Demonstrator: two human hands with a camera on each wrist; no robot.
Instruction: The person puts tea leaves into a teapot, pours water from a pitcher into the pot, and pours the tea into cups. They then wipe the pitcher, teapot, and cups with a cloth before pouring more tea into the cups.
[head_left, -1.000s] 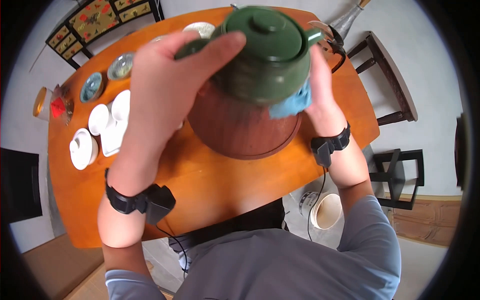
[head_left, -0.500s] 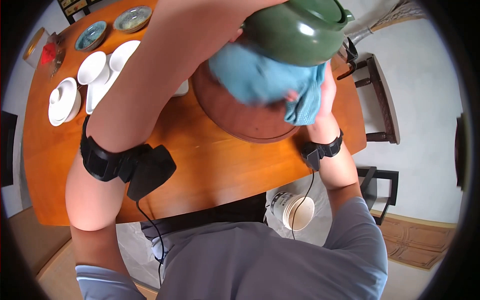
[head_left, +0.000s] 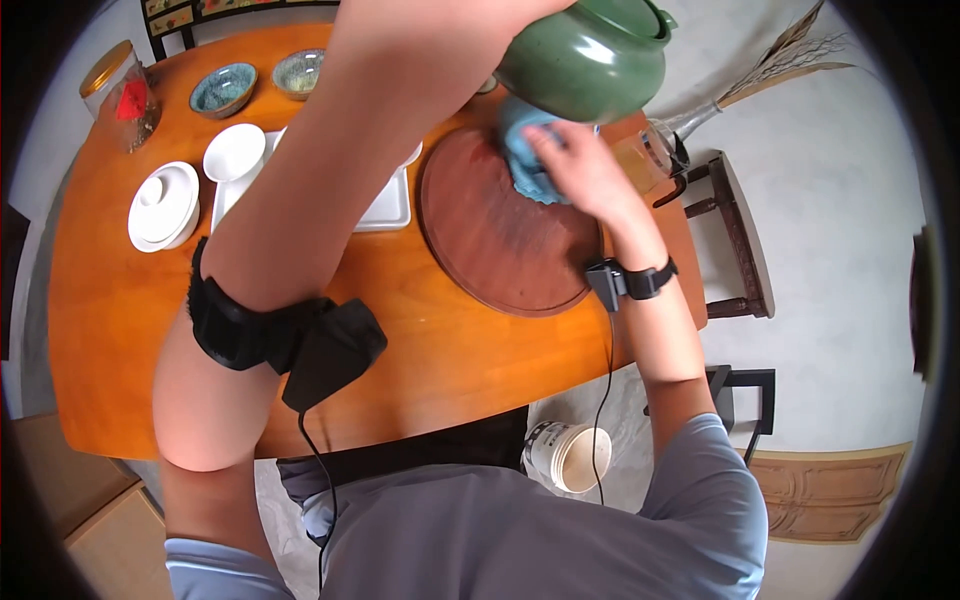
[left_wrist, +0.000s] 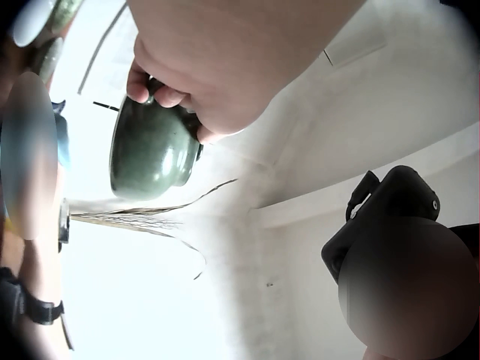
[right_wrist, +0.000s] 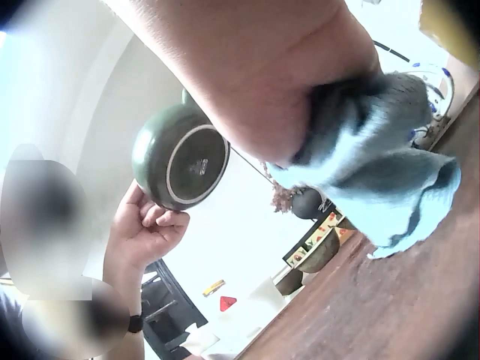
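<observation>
Left hand (right_wrist: pixel 154 236), fingers clamped on 1 green pot (head_left: pixel 585 68) (cropped in head view), right hand (head_left: pixel 588 172), fingers partly hidden, gripping blue cloth (right_wrist: pixel 382 169)

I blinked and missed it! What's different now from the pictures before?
The right hand came away from under the green teapot, taking the blue cloth down toward the round brown board. Now only the left hand has the teapot. The left hand's hold stayed, and the white lidded bowl didn't move.
</observation>
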